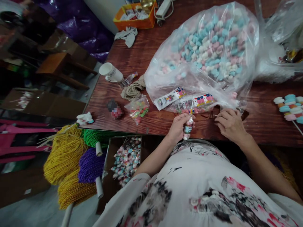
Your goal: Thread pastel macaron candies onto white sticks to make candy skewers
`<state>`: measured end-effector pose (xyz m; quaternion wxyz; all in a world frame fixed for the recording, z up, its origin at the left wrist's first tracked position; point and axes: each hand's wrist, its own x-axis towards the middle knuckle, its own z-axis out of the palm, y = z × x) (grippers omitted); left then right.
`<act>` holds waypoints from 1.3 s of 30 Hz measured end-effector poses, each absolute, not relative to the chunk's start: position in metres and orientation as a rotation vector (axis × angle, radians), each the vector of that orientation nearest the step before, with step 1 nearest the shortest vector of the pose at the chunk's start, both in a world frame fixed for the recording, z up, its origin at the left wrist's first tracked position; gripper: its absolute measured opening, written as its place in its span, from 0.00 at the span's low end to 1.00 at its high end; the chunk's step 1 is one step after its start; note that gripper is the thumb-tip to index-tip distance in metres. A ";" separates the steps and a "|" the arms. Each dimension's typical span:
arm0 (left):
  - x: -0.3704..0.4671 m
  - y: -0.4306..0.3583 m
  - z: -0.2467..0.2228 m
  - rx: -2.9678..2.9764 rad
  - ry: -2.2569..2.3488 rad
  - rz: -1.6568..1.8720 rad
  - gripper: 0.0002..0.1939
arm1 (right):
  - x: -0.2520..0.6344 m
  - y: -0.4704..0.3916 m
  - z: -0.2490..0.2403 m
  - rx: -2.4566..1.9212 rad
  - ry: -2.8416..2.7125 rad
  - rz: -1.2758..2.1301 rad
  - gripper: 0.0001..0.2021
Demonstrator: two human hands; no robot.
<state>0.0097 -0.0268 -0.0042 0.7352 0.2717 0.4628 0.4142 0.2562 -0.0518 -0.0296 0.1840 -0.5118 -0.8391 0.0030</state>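
My left hand (177, 127) is closed around a wrapped marshmallow stick (187, 130) at the table's front edge. The marshmallows hang downward in clear wrap, and a thin white stick points up past a small coloured tie. To the right, my right hand (230, 124) has its fingers bent together low over the tabletop; whatever they pinch is too small to make out. Just beyond both hands lie printed candy wrappers (169, 98) and a flat bag of small colourful sweets (175, 108). Behind them rests a big clear bag of pink, white and blue marshmallows (213, 47).
On the wooden table (139, 56) are a white mug (111, 72), a bundled cloth (133, 90), a small bag of gummies (138, 108) and an orange box (134, 23). Marshmallow skewers (290, 108) lie at right. Below stands a carton of wrapped sticks (126, 160) beside yellow cord bundles (65, 156).
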 end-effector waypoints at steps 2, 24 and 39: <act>0.013 -0.031 -0.003 0.590 1.003 0.895 0.14 | 0.252 -0.051 -0.032 -1.479 -2.383 -0.009 0.07; 0.010 -0.035 -0.005 0.580 0.944 0.876 0.13 | 0.234 -0.045 -0.031 -1.688 -2.241 0.024 0.06; 0.031 -0.007 0.013 0.593 0.673 0.665 0.16 | 0.238 -0.047 -0.009 -1.120 -2.316 0.224 0.07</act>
